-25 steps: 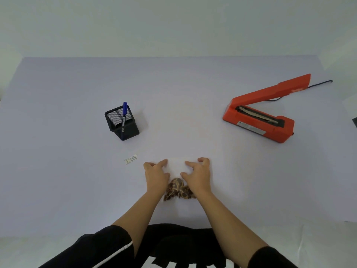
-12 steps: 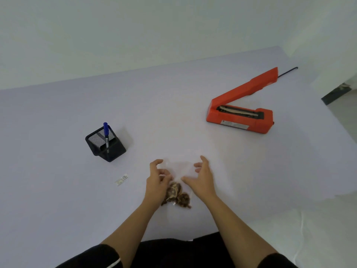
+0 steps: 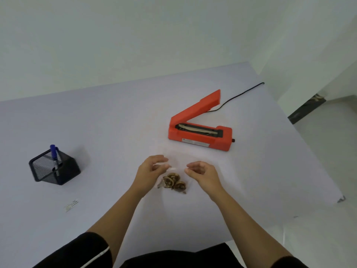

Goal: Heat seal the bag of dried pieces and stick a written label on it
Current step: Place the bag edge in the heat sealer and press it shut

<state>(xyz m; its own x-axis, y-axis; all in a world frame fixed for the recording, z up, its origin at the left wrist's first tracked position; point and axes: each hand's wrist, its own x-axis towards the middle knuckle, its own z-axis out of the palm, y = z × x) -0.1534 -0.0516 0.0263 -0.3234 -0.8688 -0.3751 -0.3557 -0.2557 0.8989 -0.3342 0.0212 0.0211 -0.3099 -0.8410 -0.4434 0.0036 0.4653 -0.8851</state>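
Both hands have lifted the bag [image 3: 177, 163] off the worktop [image 3: 116, 120]: the left grip [image 3: 149, 172] pinches one side edge, the right grip [image 3: 204, 175] clamps the other. The dried pieces [image 3: 173, 183] sag between and just below the grips; the red sealer [image 3: 199, 137] sits beyond them, arm raised.

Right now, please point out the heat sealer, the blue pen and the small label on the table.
heat sealer [image 3: 201, 137], head view, front of its orange base below the sealing strip.
blue pen [image 3: 54, 154], head view, upper part of its barrel.
label [image 3: 71, 205], head view, middle of the white strip.
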